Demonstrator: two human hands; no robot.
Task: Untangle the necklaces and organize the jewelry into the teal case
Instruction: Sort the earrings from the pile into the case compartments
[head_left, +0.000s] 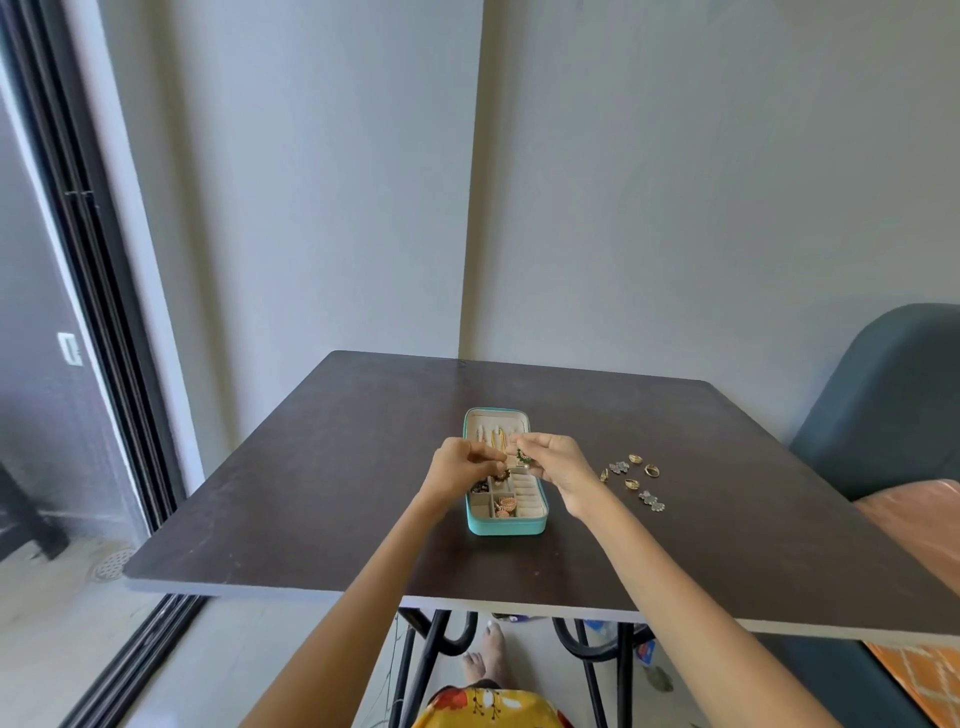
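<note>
The open teal case (506, 526) lies in the middle of the dark table (311, 467). Gold chains hang in its lid, and orange earrings (505, 505) and dark beads sit in its compartments. Both hands hover over the case. My left hand (460, 470) pinches a small dark-and-gold piece (501, 474). My right hand (553, 462) pinches a small green-and-gold earring (522, 456). The two pieces hang close together above the case's middle.
Several gold rings (635, 459) and silver flower earrings (652, 500) lie loose on the table right of the case. A dark blue chair (883, 395) stands at the right edge. A wall runs behind the table, and a sliding door is on the left.
</note>
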